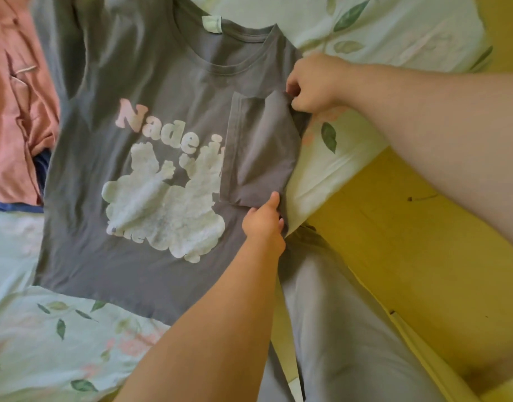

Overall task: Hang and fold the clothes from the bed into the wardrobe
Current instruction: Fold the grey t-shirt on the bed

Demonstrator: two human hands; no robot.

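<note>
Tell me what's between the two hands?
The folded-in sleeve of the grey T-shirt lies between the left hand and the right hand, in the head view.

You're seeing soft, even light with a yellow-green cast; shadows are faint. The white print (pixel 165 210) on the grey T-shirt (pixel 127 71) glares slightly, detail is soft throughout, and your wide lens bends the frame edges

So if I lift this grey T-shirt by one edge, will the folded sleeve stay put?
Probably not: the grey T-shirt looks thin and floppy, creased on the bed. The folded sleeve lies loose, so it would likely fall open. It seems light: the right hand pinches its shoulder.
</note>
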